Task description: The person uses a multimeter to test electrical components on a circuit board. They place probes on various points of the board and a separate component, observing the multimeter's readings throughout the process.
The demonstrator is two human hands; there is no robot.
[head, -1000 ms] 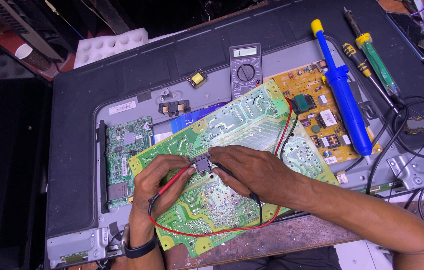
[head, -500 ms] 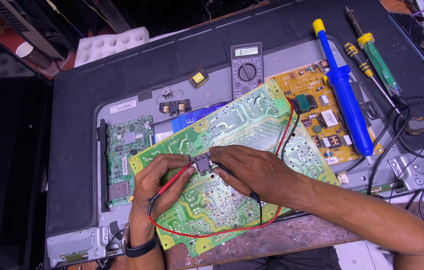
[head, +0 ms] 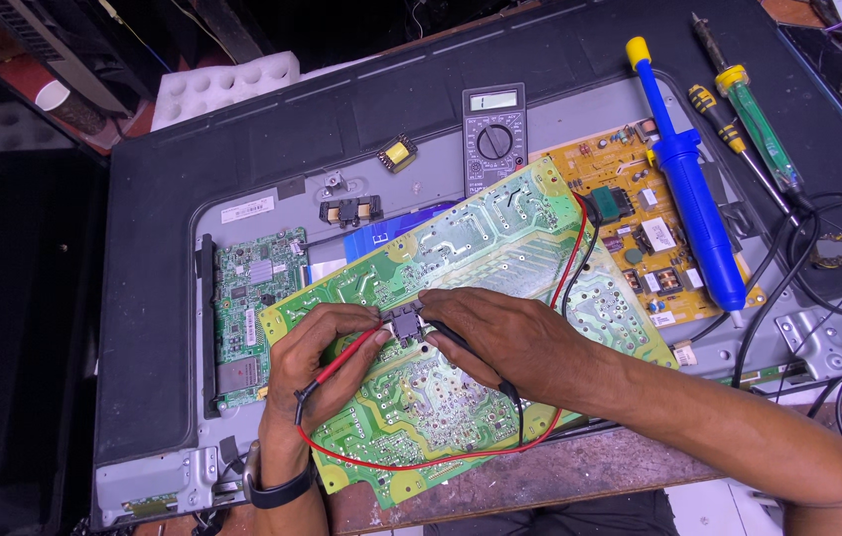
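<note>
On the green circuit board [head: 461, 328], left hand [head: 327, 362] pinches the red probe [head: 356, 349], right hand [head: 505, 342] pinches the black probe [head: 461, 342]; a slipped tip could bridge neighbouring solder pads.

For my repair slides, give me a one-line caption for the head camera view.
Left hand with red probe and right hand with black probe test a small black component on a green circuit board.
</note>
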